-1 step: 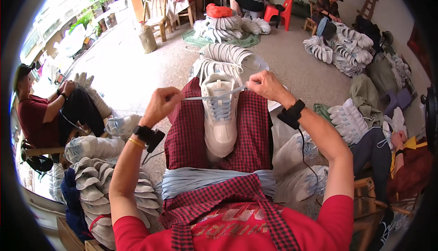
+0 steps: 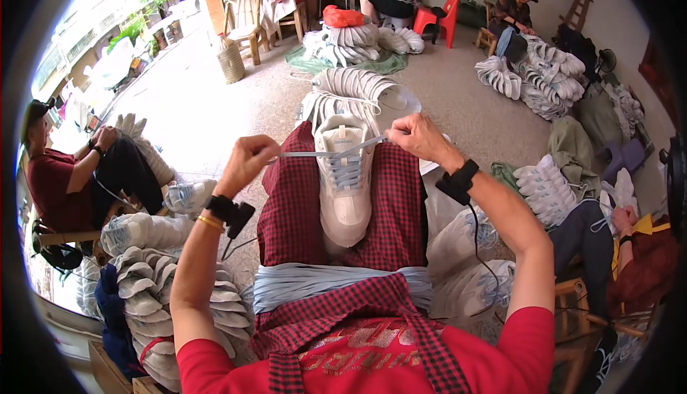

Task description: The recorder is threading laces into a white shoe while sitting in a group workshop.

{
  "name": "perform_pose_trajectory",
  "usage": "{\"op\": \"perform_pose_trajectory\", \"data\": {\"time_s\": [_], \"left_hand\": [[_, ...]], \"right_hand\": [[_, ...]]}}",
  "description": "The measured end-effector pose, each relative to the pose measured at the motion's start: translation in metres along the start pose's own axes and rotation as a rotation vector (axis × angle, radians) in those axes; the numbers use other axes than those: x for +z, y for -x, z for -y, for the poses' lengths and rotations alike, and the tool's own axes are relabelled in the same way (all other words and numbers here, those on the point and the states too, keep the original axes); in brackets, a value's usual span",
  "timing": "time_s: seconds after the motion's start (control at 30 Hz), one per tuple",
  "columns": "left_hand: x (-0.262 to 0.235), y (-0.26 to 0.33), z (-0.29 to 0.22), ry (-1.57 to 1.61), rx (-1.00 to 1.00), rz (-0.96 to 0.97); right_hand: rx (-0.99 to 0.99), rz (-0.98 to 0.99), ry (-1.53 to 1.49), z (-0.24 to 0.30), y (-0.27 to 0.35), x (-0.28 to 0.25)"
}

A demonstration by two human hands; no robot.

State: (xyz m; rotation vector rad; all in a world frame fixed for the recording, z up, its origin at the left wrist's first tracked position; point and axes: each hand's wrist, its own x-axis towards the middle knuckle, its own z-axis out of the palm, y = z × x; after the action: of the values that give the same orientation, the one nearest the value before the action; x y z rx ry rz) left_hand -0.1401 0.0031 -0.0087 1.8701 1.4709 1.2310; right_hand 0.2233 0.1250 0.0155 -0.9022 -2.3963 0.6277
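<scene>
White shoe (image 2: 345, 186) lies sole-down on the lap, on red checked cloth (image 2: 286, 215), toe toward the body. Pale blue lace (image 2: 325, 153) runs taut and level across the shoe's upper eyelets. Left hand (image 2: 248, 163), left of the shoe, is closed, pinching the left lace end. Right hand (image 2: 416, 138), right of the shoe, is closed, pinching the right lace end just beside the shoe's collar. Bundle of blue laces (image 2: 336, 283) lies across the lap, nearer the body than the shoe. Stack of white shoes (image 2: 358, 93) sits on the floor beyond the shoe. A seated person in dark red (image 2: 61, 179) is well left of the shoe
</scene>
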Motion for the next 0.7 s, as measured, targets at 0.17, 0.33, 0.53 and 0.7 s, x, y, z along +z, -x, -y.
{"op": "perform_pose_trajectory", "data": {"time_s": [0.17, 0.33, 0.53, 0.7], "left_hand": [[-0.003, 0.001, -0.008, -0.166, -0.015, 0.158], [-0.039, -0.014, -0.012, 0.603, -0.022, 0.387], [-0.002, -0.017, 0.004, -0.501, -0.062, -0.136], [0.049, -0.002, -0.035, -0.205, 0.209, 0.029]], "right_hand": [[-0.032, -0.125, -0.01, 0.015, 0.016, -0.001], [-0.046, -0.153, -0.057, 0.01, 0.014, -0.01], [-0.045, -0.127, -0.059, 0.006, 0.018, -0.008], [-0.02, -0.064, -0.018, 0.003, 0.027, -0.012]]}}
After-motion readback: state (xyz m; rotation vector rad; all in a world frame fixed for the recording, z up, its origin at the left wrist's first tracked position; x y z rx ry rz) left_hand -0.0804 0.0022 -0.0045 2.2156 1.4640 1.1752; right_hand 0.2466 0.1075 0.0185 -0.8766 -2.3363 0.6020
